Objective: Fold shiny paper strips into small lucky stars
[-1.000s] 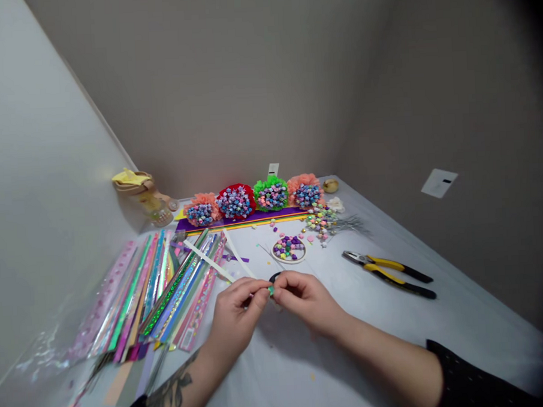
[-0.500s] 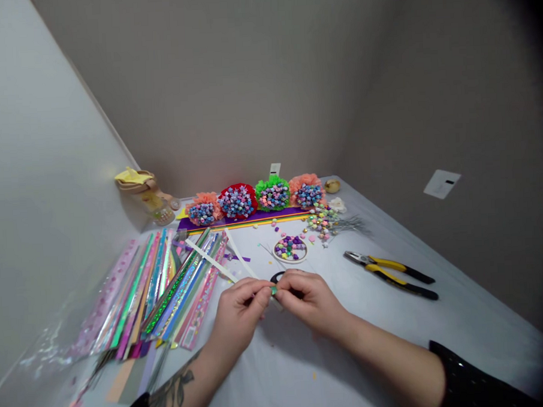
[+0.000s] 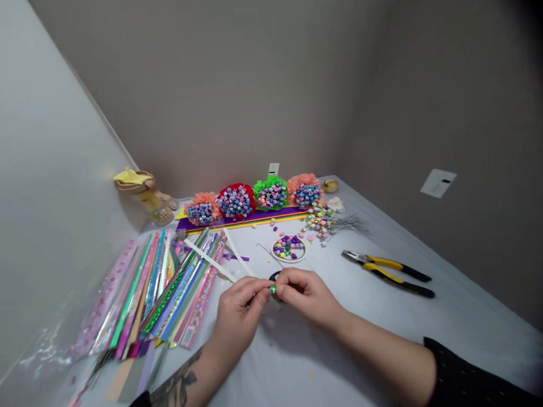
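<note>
Between my fingertips is a small shiny green folded paper piece (image 3: pixel 273 289), partly covered by the fingers. My left hand (image 3: pixel 240 307) pinches it from the left with thumb and forefinger. From the other side, my right hand (image 3: pixel 306 295) grips it the same way, fingers closed. Just behind the hands lies a black-handled tool (image 3: pixel 274 276), mostly hidden. Beyond that is a round dish (image 3: pixel 288 249) of small purple, pink, yellow and green paper stars. Two pale paper strips (image 3: pixel 238 253) lie to the left of the dish, running toward my left hand.
Packs of coloured paper strips (image 3: pixel 180 291) cover the left side. Yellow-and-black pliers (image 3: pixel 389 273) lie at right. Several star bouquets (image 3: pixel 236 201) line the back. Loose stars on wires (image 3: pixel 321 219) lie beyond the dish, and a tan boot-shaped container (image 3: pixel 143 194) stands back left.
Both hands stay together at nearly the same spot. The fingers shift slightly around the green piece, which has turned a little. The whole view has moved slightly.
</note>
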The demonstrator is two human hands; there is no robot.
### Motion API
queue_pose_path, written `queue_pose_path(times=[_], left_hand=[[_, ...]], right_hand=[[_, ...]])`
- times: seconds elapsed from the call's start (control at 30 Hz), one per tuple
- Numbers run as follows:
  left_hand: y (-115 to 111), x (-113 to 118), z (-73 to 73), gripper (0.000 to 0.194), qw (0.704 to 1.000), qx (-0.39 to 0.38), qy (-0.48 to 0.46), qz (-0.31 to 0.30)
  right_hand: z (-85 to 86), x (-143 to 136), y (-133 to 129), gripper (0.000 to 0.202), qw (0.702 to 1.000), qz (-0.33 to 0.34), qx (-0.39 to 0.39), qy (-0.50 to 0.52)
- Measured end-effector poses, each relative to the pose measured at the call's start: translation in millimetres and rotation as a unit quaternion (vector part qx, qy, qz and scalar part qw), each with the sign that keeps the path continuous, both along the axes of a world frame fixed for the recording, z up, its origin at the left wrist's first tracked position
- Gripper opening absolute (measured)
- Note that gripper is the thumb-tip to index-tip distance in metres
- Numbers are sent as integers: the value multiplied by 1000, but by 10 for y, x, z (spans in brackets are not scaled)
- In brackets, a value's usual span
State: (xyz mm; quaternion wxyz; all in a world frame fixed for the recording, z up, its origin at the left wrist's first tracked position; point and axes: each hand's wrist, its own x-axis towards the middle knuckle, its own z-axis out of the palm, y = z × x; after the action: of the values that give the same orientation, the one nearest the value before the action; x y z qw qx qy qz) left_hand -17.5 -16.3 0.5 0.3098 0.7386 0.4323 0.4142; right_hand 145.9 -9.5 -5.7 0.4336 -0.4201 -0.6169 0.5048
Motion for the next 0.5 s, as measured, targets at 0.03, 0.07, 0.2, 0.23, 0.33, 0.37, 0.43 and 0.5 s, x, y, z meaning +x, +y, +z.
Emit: queue_pose_path(times=[0.03,0.07,0.2,0.23,0.33,0.37,0.43,0.5], left_hand=[[7,-8,17,19,1000,4,3,-5],[13,-14,33,19,1000,10,5,-9],[26,-25,53,13,1000,25,-3,18],[26,-26,48,12,999,26,-8,23],[25,-30,33,14,999,27,-16,13],[24,-32,31,15,1000,25,-14,8],[22,-34,34,15,1000,20,-11,5],[22,-37,44,14,1000,10,-5,2]], right_hand=[[-3,-1,4,19,998,16,-47,35],[-9,-4,7,21,993,29,-87,69],[-33,-22,3,23,975,49,-158,145],[-36,-24,-1,24,974,50,-163,152],[-36,-25,-12,27,972,48,-168,157],[-35,-23,-14,27,972,48,-168,158],[-33,-20,-15,27,972,48,-168,158],[-31,-15,-13,27,972,49,-169,157]])
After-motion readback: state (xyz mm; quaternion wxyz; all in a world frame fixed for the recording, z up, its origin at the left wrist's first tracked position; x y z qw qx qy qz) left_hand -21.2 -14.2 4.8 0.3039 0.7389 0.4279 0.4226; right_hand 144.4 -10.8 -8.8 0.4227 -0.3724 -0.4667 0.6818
